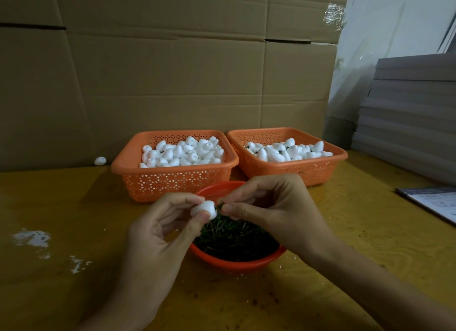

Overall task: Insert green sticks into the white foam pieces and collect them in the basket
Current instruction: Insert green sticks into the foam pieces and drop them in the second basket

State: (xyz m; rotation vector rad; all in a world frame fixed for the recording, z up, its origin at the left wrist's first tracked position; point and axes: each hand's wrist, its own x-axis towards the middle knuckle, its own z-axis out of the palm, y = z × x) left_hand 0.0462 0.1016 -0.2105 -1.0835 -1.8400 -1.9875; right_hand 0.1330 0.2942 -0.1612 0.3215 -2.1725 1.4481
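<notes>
My left hand (160, 229) pinches a white foam piece (206, 208) between thumb and fingertips, above a round orange bowl (237, 262) full of green sticks (234, 237). My right hand (269, 207) pinches a short green stick (220, 205) whose tip touches the foam piece's right side. Behind the bowl stand two orange perforated baskets. The left basket (172, 180) holds plain white foam pieces. In the right basket (291, 170) lie foam pieces, some showing dark stick ends.
A loose foam piece (100, 160) lies by the cardboard wall (172, 71) at the back left. White scraps (32, 239) mark the yellow table's left side. Stacked grey boards (407, 120) and a printed paper (434, 202) sit on the right.
</notes>
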